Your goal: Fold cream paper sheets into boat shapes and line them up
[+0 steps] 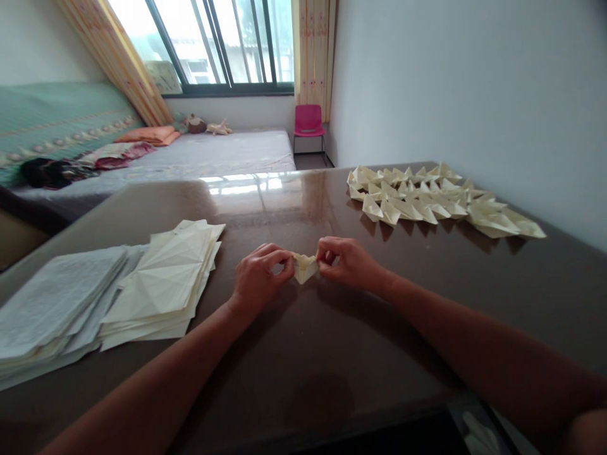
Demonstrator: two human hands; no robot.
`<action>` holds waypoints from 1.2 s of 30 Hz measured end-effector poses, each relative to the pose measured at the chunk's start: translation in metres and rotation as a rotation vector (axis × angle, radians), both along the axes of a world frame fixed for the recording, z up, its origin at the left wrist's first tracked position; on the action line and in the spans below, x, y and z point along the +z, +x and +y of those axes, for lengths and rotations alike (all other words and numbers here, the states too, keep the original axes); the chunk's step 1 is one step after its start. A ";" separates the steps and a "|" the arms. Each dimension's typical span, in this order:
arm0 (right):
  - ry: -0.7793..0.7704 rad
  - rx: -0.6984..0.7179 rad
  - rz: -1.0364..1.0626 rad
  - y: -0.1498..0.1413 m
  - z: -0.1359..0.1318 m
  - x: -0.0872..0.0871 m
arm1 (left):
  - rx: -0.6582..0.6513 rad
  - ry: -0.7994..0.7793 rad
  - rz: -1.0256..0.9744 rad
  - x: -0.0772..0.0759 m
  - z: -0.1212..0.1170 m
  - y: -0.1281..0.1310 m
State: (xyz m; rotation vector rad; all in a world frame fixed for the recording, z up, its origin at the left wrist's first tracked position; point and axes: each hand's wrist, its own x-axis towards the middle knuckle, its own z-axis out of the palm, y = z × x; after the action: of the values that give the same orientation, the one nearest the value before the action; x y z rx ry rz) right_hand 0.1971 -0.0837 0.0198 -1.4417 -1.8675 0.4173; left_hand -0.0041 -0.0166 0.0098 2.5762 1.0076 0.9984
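Observation:
A small folded piece of cream paper (304,269) hangs just above the table between my two hands, its point facing down toward me. My left hand (263,272) pinches its left corner between thumb and forefinger. On the other side, my right hand (345,260) pinches the right corner in the same way. The fingertips cover both ends of the paper. Left of my left hand lies a stack of creased cream paper sheets (165,272). Rows of finished-looking folded paper shapes (417,196) stand at the far right.
A glossy brown table (284,366) spreads under everything. Printed paper sheets (61,297) are piled at its left edge. Beyond the table are a bed (227,148), a pink chair (308,121) and a window (213,44). A white wall (450,82) runs along the right side.

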 end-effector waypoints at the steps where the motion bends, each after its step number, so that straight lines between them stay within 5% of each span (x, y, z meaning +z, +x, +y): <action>1: 0.000 -0.006 0.054 -0.001 0.001 -0.002 | 0.011 -0.036 -0.041 0.000 0.002 0.000; 8: -0.072 -0.096 0.407 -0.003 0.010 -0.013 | 0.108 -0.246 -0.333 0.005 0.018 -0.004; 14: 0.036 -0.090 0.177 0.000 0.009 -0.012 | -0.223 -0.464 -0.282 -0.003 0.022 -0.004; 27: -0.006 -0.088 0.133 0.000 0.008 -0.008 | -0.098 -0.411 -0.204 -0.007 0.018 0.000; 36: -0.097 -0.012 0.119 0.011 0.012 -0.011 | -0.287 -0.368 -0.063 -0.012 0.015 -0.001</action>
State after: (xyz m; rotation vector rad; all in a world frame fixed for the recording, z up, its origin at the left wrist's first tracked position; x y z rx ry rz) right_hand 0.2076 -0.0720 0.0090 -1.4581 -1.7648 0.5825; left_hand -0.0055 -0.0014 -0.0020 2.2847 0.7007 0.7353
